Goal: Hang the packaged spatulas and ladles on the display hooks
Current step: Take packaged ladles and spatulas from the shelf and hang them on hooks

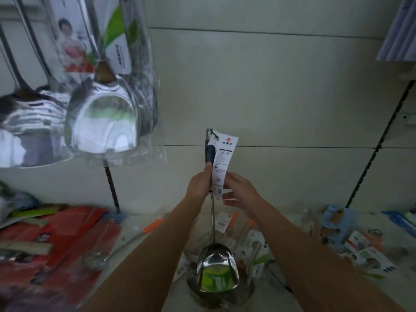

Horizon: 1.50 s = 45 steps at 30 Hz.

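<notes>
A steel spatula [217, 270] stands upright in the middle of the view, blade down, dark handle up. My left hand [199, 184] grips its handle from the left. My right hand [239, 191] pinches the lower end of the white paper tag [222, 158] that hangs from the handle's top. At the upper left, packaged spatulas [102, 122] and ladles [27, 134] in clear bags hang against the white wall panel [270, 91]. I cannot make out the hooks themselves.
Below lies a shelf [144, 224] strewn with goods: red packages [63, 239] at the left, a loose ladle with an orange handle [126, 242], carded utensils [254, 246] in the middle, blue and white packs [351, 239] at the right. Black slotted uprights [378, 149] run up the wall.
</notes>
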Available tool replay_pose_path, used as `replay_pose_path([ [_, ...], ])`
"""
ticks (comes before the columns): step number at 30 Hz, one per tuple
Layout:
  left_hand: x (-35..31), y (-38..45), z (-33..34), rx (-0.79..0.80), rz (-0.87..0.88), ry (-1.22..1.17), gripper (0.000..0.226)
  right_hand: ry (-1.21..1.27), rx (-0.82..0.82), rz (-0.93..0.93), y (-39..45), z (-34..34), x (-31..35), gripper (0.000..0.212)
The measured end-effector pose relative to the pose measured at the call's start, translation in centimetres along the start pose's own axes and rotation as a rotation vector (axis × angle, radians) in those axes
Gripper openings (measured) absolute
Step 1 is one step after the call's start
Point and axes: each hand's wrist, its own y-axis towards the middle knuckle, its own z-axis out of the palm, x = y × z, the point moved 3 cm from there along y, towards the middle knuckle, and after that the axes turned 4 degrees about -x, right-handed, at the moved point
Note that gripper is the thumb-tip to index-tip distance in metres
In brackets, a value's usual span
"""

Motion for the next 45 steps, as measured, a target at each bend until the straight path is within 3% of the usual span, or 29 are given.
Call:
replay_pose_path([
  [3, -1.3, -0.9, 0.4, 0.043, 0.088, -0.045, 0.039, -0.040, -0.013, -0.052, 0.1, 1.2, 0.7, 0.038],
  [7, -1.1, -1.3, 1.0, 0.010, 0.061, -0.006, 0.063, -0.080, 0.003, -0.083, 0.4, 2.6, 1.4, 0.029],
  [12, -1.7, -0.6, -0.6, -0.128, 0.088, 0.032, 0.031, -0.066, 0.004, -0.053, 0.4, 2.7, 1.5, 0.032],
  [14, -2.3, -0.5, -1.2, -0.155, 0.132, 0.067, 0.030, -0.050, 0.014, -0.074, 0.2, 2.6, 1.7, 0.028],
  [19, -4.3, -0.7, -0.9, -0.179, 0.260, -0.036, 0.045, -0.100, 0.003, -0.142, 0.2, 3.3, 2.2, 0.014],
  [23, -5.4, -0.1, -1.4, -0.246, 0.333, -0.080, 0.075, -0.127, 0.008, -0.184, 0.3, 3.6, 2.6, 0.012],
  [25, -5.9, -0.4, -1.8, -0.274, 0.382, -0.103, 0.068, -0.140, 0.014, -0.202, 0.2, 3.9, 2.7, 0.011],
  [28, -6.8, -0.7, -2.7, -0.294, 0.370, -0.126, 0.039, -0.146, -0.008, -0.231, 0.4, 4.1, 2.9, 0.014],
  [31, -6.9, -0.4, -3.9, -0.272, 0.306, -0.122, 0.035, -0.151, -0.007, -0.233, 0.3, 4.0, 2.9, 0.021],
  [35, -7.2, -0.6, -4.2, -0.307, 0.483, 0.194, 0.022, -0.191, -0.006, -0.215, 0.3, 4.0, 2.6, 0.020],
  [38, -7.4, -0.4, -4.1, -0.360, 0.516, 0.307, 0.026, -0.175, 0.010, -0.197, 0.2, 4.0, 2.5, 0.022],
  [41, -7.4, -0.6, -4.5, -0.375, 0.488, 0.276, 0.034, -0.145, 0.026, -0.200, 0.0, 3.8, 2.7, 0.024],
  [45, -7.8, -1.1, -4.5, -0.402, 0.606, 0.324, 0.037, -0.123, 0.046, -0.206, -0.1, 3.7, 3.0, 0.026],
])
